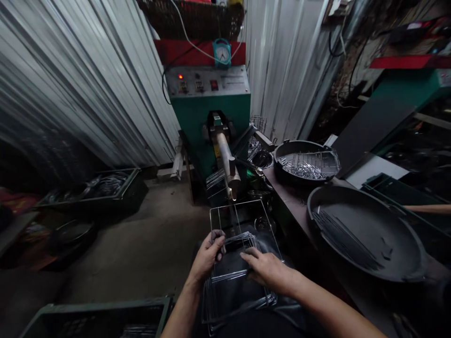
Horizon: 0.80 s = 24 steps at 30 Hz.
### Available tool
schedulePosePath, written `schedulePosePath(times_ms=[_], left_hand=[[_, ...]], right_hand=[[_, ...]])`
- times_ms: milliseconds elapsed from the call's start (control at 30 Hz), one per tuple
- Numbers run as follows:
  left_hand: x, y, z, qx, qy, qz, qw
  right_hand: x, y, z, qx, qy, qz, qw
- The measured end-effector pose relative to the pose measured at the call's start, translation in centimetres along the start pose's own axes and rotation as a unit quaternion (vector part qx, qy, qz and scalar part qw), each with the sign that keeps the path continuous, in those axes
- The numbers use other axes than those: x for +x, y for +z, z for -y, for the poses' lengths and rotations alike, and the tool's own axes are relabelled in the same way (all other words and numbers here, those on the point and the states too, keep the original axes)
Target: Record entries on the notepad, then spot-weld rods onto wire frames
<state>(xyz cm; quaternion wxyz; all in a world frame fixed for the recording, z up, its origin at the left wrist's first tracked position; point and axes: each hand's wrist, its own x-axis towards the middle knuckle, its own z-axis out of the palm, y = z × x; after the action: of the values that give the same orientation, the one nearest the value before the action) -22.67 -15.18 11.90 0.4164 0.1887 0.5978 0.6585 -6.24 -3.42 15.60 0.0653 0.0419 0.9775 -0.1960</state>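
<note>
A rectangular metal wire frame (237, 204) stretches from my lap to just below the electrode tip of a green welding machine (190, 110). My left hand (211, 251) is closed at the frame's left side, fingers curled in a pinch on its wire. My right hand (264, 268) is over the frame's inner area, thumb and fingers pinched together. Whatever sits between those fingertips is too small to make out. Beneath both hands, a stack of similar wire frames (230, 276) rests on my dark-covered lap. The machine's arm (225, 155) points down toward me, with a bright spot near its tip.
On the right bench, a round black pan (398, 234) holds thin dark rods, and a smaller pan (299, 146) holds short wire pieces. Crates (130, 180) stand on the floor at left, another crate (102, 304) at lower left. Someone's forearm (428, 209) shows at far right.
</note>
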Motion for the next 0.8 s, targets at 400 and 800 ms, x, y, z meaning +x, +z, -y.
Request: schedulePosePath(times_ms=[400, 800], left_hand=[[0.2, 0.1, -0.2, -0.001, 0.006, -0.005, 1.0], [1.2, 0.3, -0.6, -0.025, 0.002, -0.005, 1.0]], right_hand=[[0.1, -1.8, -0.1, -0.004, -0.014, 0.002, 1.0], [1.0, -2.7, -0.3, -0.027, -0.012, -0.003, 1.0]])
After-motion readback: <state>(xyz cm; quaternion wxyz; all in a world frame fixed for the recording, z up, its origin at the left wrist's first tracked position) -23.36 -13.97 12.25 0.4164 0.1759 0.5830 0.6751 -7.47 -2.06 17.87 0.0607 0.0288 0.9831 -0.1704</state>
